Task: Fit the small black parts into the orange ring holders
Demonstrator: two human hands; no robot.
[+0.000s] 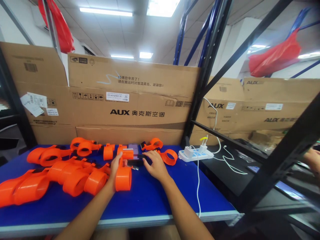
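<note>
Orange ring piece [123, 178] between your two hands, over mid-table.
Your left hand [114, 171] is wrapped round the piece; your right hand [156, 165] meets its dark end [141, 156] from the other side, likely bracing it. Fingers cover that end: cannot tell if the right grip pinches or merely touches, nor if the lower ring rests on the table [147, 197]. Small metallic bit [135, 168] beneath, too blurred to name. Loose orange rings [56, 170] crowd the table's left side, probably leaving your hands room; overlaps defeat a count, leftmost cut by the frame. Phone-like slab [133, 146] near the far edge, partly hidden behind the piece; cardboard [135, 96] stands beyond, perhaps a screen.
</note>
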